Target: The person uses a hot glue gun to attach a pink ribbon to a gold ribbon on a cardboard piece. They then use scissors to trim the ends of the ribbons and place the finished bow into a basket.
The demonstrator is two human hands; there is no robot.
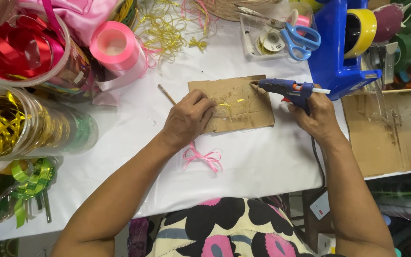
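Note:
My right hand (316, 116) grips a blue hot glue gun (284, 89), its nozzle pointing left over the top edge of a brown cardboard piece (246, 112). My left hand (187, 118) rests palm down on the cardboard's left part, fingers near a small yellow ribbon bit (229, 103). A small pink ribbon bow (203, 158) lies on the white table (253, 166) just below my left hand. A thin wooden stick (166, 94) lies left of the cardboard.
Clear tubs of red ribbon (20, 50) and gold ribbon (5, 123) stand at the left, with a pink ribbon roll (116, 47). Blue scissors (300, 40) lie in a clear tray. A blue tape dispenser (343, 52) and another cardboard sheet (391, 128) are at the right.

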